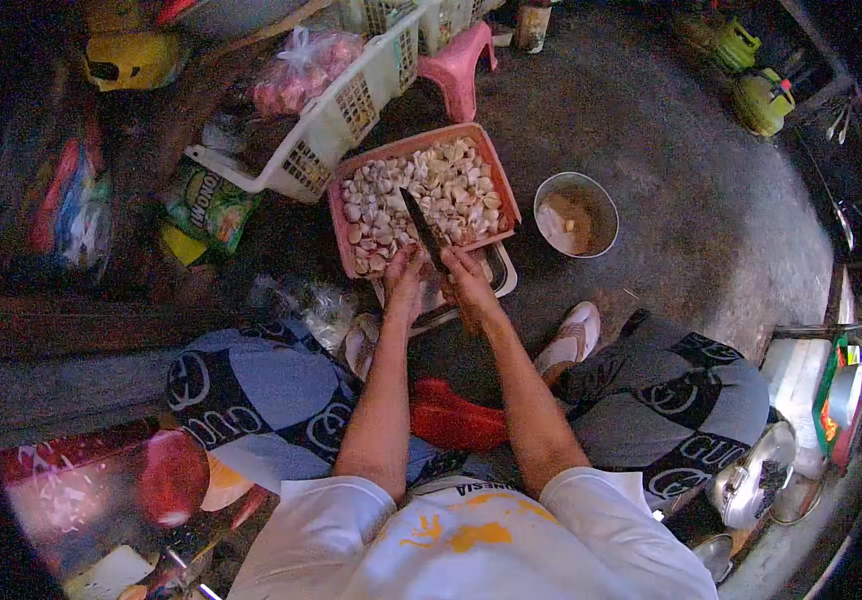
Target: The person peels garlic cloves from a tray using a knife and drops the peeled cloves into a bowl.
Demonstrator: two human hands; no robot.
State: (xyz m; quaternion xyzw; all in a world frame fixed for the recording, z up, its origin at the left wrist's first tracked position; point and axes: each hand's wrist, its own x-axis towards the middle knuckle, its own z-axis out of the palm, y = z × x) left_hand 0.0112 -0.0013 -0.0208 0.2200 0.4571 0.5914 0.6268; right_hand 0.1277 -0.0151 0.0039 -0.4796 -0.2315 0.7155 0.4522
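Observation:
My right hand [468,280] is wrapped round the handle of a knife [421,220], whose dark blade points up and away over a pink basin [507,190]. Pale garlic cloves [431,175] fill most of that basin. Close beside the knife, my left hand [407,280] is closed at the basin's near edge, fingers pinched together; whatever they hold is too small to make out. A light-rimmed tray [507,272] lies under the near side of the basin, partly covered by my hands.
A metal bowl [611,215] with cloudy liquid and a few pale pieces stands right of the basin. Beyond are a white plastic crate [391,65], a pink stool [456,75] and green gas cylinders [763,105]. A green packet [213,210] lies left. Pots [751,480] sit at right.

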